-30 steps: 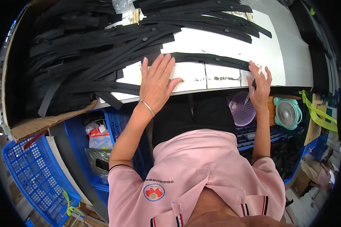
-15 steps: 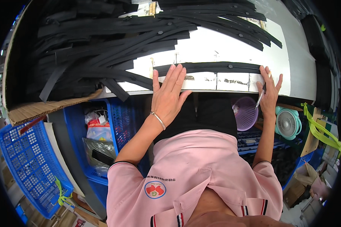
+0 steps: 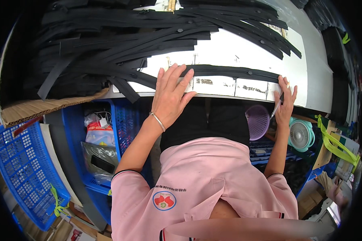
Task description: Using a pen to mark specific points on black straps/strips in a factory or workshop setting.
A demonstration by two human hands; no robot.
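Observation:
A narrow black fabric strip [image 3: 225, 71] with a round dark button lies lengthwise on a white marked board [image 3: 251, 89] along the table's near edge. My left hand [image 3: 171, 88] rests palm down over the strip's left end, fingers extended and slightly apart, hiding that end. At the other end, the fingertips of my right hand [image 3: 284, 98] touch the strip. A slim silver pen [image 3: 275, 109] is tucked in this hand, its tip pointing down toward me. Many similar black strips [image 3: 120, 46] are heaped to the left and behind, several with buttons.
A cardboard edge [image 3: 52, 106] borders the heap at left. Below the table are a blue crate [image 3: 74, 140] with bags and a phone, a purple basket [image 3: 258, 122] and a small turquoise fan [image 3: 301, 134]. Another blue basket [image 3: 24, 172] stands far left.
My left hand has slid a little leftward along the strip, toward its end. My right hand stays at the right end with the pen. The whole view has shifted slightly.

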